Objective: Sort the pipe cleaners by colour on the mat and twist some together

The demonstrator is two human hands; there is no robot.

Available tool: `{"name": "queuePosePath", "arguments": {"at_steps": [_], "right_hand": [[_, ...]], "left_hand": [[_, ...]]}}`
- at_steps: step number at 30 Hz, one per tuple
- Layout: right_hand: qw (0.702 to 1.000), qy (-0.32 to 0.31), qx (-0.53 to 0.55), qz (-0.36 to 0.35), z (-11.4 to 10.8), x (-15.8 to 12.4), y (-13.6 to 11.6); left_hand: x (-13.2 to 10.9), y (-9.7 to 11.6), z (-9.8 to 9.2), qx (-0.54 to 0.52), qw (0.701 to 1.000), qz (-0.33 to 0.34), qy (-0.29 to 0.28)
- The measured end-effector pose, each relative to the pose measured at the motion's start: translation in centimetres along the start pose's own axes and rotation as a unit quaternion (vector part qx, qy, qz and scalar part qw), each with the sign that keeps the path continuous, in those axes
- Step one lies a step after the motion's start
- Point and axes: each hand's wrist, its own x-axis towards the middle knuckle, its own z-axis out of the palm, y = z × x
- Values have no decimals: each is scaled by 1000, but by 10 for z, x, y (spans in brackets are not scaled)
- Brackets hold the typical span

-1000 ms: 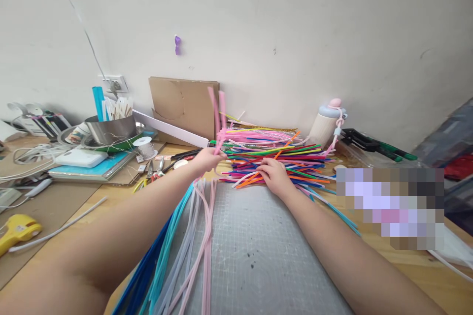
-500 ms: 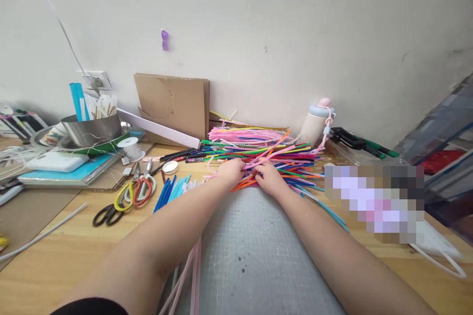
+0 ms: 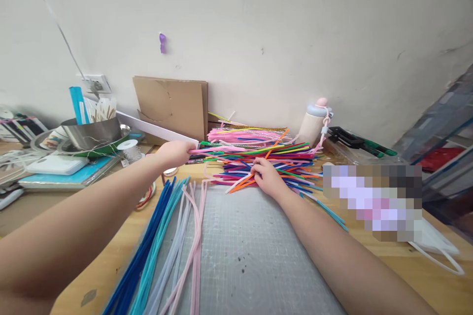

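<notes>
Pink pipe cleaners (image 3: pixel 218 149) stretch rightward from my left hand (image 3: pixel 175 153), which is closed around their left ends above the table. My right hand (image 3: pixel 266 175) rests at the front of a mixed heap of coloured pipe cleaners (image 3: pixel 295 161), its fingers curled over an orange pipe cleaner (image 3: pixel 242 184) and a pale one beside it. Sorted strips lie at the left of the grey cutting mat (image 3: pixel 251 236): dark blue pipe cleaners (image 3: pixel 142 251), turquoise ones (image 3: pixel 162 243), pale bluish ones (image 3: pixel 177 241) and light pink ones (image 3: pixel 195 246).
Behind the heap lies a pink pipe cleaner bundle (image 3: pixel 247 135), with a bottle (image 3: pixel 311 125) to its right. Cardboard sheets (image 3: pixel 172 108) lean on the wall. At left stand a metal bowl (image 3: pixel 92 133) and a wire spool (image 3: pixel 129 150). A plastic case (image 3: pixel 362 150) lies at right.
My left hand has moved left and up from the heap, drawing pink pipe cleaners with it. The sorted strips on the mat now show, while my left arm covers most of the scissors. My right hand stays put.
</notes>
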Motion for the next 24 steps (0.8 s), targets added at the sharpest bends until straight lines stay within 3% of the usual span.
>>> {"name": "queuePosePath", "arguments": {"at_steps": [5, 11, 16, 20, 24], "right_hand": [[1000, 5, -3, 5, 0, 0, -1], [998, 47, -19, 47, -5, 2, -7], [995, 67, -29, 72, -10, 0, -9], [995, 66, -14, 74, -13, -2, -4], [993, 75, -2, 88, -14, -4, 0]], "left_hand": [[-31, -20, -10, -162, 983, -60, -67], [-43, -17, 10, -328, 939, -49, -86], [-17, 27, 57, -327, 941, 4, -93], [16, 74, 104, -230, 968, 57, -83], [39, 101, 137, -116, 985, 107, -71]]}}
